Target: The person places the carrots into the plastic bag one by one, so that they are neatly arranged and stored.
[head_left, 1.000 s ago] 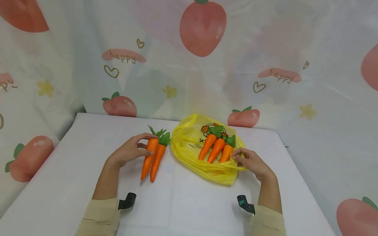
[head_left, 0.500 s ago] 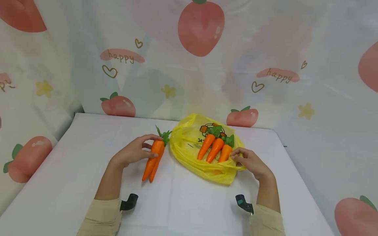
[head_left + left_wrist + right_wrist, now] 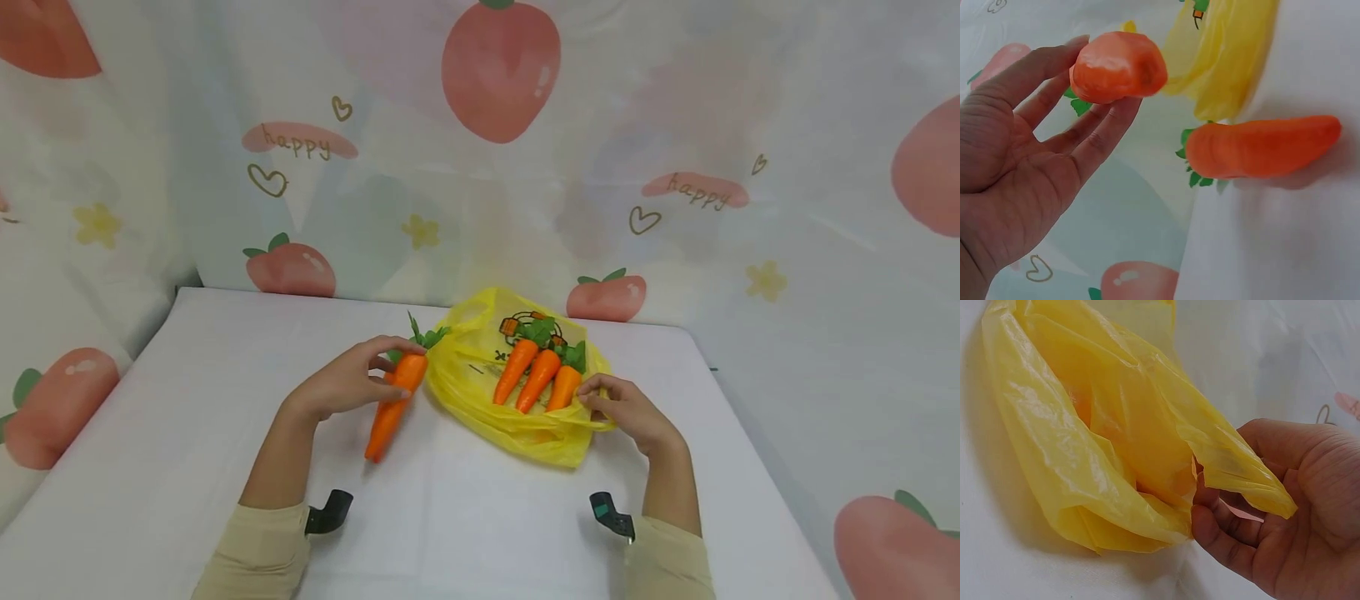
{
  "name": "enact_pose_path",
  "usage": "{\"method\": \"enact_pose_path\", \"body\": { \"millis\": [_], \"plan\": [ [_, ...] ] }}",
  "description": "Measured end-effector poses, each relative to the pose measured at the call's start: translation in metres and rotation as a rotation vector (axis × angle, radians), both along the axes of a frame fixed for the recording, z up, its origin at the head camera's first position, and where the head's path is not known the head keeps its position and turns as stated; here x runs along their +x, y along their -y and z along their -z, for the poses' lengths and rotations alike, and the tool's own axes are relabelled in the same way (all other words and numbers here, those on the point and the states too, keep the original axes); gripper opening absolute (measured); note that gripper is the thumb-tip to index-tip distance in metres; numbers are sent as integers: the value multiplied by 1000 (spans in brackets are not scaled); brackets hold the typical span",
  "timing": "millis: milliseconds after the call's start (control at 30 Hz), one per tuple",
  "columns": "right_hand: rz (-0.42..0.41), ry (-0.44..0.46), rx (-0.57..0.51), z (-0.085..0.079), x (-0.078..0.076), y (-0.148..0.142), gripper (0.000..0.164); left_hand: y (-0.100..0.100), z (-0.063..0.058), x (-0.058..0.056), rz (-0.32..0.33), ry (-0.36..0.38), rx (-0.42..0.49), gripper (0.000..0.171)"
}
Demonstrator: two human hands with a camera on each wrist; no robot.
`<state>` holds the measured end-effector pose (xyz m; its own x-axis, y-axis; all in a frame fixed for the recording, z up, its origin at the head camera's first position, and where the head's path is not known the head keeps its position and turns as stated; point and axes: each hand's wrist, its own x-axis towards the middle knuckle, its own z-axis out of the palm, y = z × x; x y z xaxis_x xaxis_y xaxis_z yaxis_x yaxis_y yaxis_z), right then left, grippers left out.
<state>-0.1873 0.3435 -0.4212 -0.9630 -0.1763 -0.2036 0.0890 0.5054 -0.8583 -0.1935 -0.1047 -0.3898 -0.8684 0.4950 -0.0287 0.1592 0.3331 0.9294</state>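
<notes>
My left hand (image 3: 348,382) pinches a carrot (image 3: 405,379) with leafy green tops between thumb and fingers. In the left wrist view that held carrot (image 3: 1119,67) points its tip at the camera, raised off the table. A second carrot (image 3: 1260,149) lies on the table beside it, mostly covered by the held one in the head view. On the right, my right hand (image 3: 628,410) grips the edge of a yellow plastic bag (image 3: 468,383). Thin film of the bag (image 3: 1235,465) runs between its thumb and fingers. Three carrots (image 3: 538,379) with green tops lie on the bag's opening.
A white-covered table (image 3: 450,525) extends under everything. Behind it hangs a curtain (image 3: 375,217) printed with peaches, hearts and the word "happy". Black wrist mounts (image 3: 328,512) sit at both beige sleeves (image 3: 258,546).
My left hand has shifted slightly right and tilted its carrot, whose leaves now reach the bag's left edge. It overlaps the second carrot more. My right hand keeps its grip on the bag.
</notes>
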Motion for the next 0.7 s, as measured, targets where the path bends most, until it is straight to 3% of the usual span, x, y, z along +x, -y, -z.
{"method": "enact_pose_path", "body": {
  "millis": [267,700],
  "plan": [
    [-2,-1,0,0,-1,-1,17,-8,-11,2,49,-28,40,52],
    [8,17,2,1,-2,1,18,-43,-14,3,105,-22,42,50]
  ]
}}
